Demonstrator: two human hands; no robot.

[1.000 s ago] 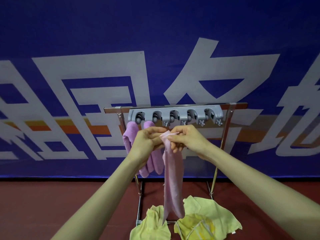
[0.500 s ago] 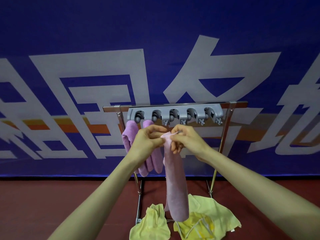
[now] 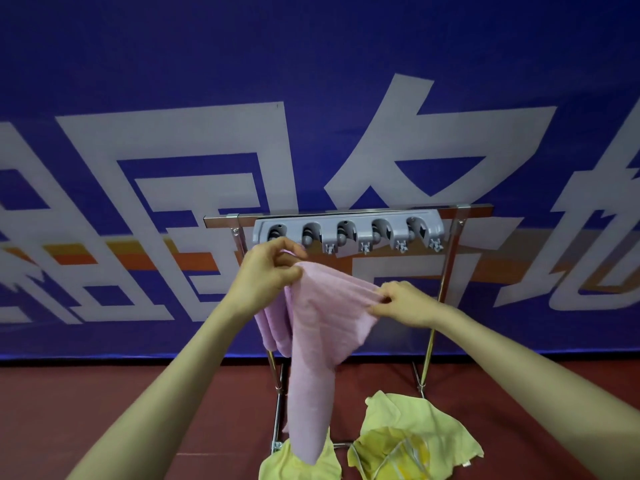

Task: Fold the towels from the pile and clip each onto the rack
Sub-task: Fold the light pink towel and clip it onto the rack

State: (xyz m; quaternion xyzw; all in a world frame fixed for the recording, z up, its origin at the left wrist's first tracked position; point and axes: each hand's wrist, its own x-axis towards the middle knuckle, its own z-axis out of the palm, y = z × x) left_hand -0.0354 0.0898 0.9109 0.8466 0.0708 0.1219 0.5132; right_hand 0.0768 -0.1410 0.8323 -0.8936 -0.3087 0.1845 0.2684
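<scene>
Left hand point(image 3: 268, 271) pinches one top corner of pink towel point(image 3: 320, 334) just below the grey clip bar point(image 3: 348, 232) on the rack point(image 3: 446, 271), right hand point(image 3: 403, 303) pinches the other corner lower & to the right, so the top edge is stretched btwn them & the rest hangs down. Two more pink towels point(image 3: 273, 330) hang behind the left hand, under the bar's left end. Yellow towels point(image 3: 408, 434) lie in a pile on the red floor point(image 3: 104, 410) at the rack's foot, w/ the held towel's tip reaching down in front of them.
</scene>
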